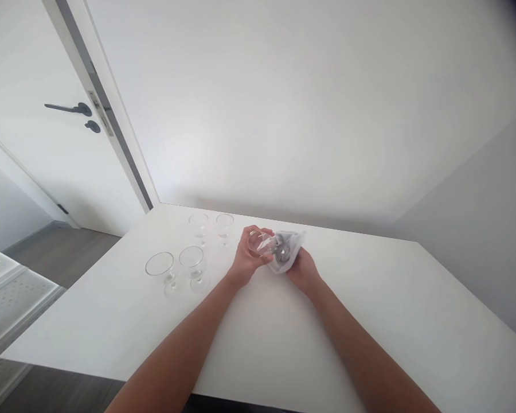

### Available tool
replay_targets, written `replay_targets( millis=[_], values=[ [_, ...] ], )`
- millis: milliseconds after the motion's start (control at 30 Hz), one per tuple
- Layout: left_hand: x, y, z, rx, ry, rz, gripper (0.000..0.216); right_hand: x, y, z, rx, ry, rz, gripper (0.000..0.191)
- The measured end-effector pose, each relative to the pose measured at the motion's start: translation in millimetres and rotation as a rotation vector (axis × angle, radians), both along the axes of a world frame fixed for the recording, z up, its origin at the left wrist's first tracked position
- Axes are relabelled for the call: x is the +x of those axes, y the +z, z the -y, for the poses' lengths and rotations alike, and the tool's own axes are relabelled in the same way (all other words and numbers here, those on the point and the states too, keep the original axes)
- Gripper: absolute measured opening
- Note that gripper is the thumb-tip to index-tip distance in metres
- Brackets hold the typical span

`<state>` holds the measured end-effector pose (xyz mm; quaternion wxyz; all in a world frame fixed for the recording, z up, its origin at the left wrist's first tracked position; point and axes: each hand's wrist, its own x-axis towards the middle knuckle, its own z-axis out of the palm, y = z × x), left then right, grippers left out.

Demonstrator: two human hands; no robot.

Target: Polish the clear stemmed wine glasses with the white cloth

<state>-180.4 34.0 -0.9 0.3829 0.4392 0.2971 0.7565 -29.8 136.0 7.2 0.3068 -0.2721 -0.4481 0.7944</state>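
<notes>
Over the middle of the table, my left hand is wrapped round the bowl of a clear stemmed glass, which lies tilted on its side with its rim to the left. A white cloth surrounds the foot end of that glass. Behind the cloth, my right hand grips it from the right; most of those fingers are hidden by the fabric. To the left of my left hand stand several more stemmed glasses, the closest being a front one and a back one, all upright.
The white table runs up to a pale wall at the back. Two other glasses, one in front and one behind, stand farther left. Beyond the left edge are a white perforated unit and a door.
</notes>
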Motion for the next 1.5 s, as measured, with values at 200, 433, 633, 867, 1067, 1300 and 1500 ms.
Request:
replay_targets(
  millis=[200, 433, 633, 867, 1067, 1300, 1500],
  values=[
    [2, 2.3, 2, -0.048, -0.157, -0.077, 0.062, 0, 1.9, 6, -0.028, 0.06, 0.207, 0.031],
    [-1, 0.8, 0, -0.061, -0.136, -0.012, 0.063, -2, -0.3, 12, 0.235, -0.129, 0.321, 0.027],
    [0, -5.7, -5, -0.084, -0.068, 0.029, 0.067, -10, -10.9, 16, 0.465, -0.335, 0.385, 0.036],
    [12, -11.4, -6, -0.324, 0.075, -0.363, 0.03, -10, -21.6, 13, 0.533, -0.237, 0.51, 0.029],
    [17, -14.5, -9, -0.391, 0.17, -0.33, 0.021, 0, -11.4, 2, 0.437, -0.535, 0.573, 0.04],
    [11, -25.4, -18, -0.502, 0.251, -0.398, 0.028, 16, -4.0, 25, 0.179, 0.29, 0.015, 0.059],
    [11, -34.1, -20, -0.599, 0.154, -0.427, 0.034, -29, -20.7, 90, 0.124, 1.96, 0.141, 0.044]
  ],
)
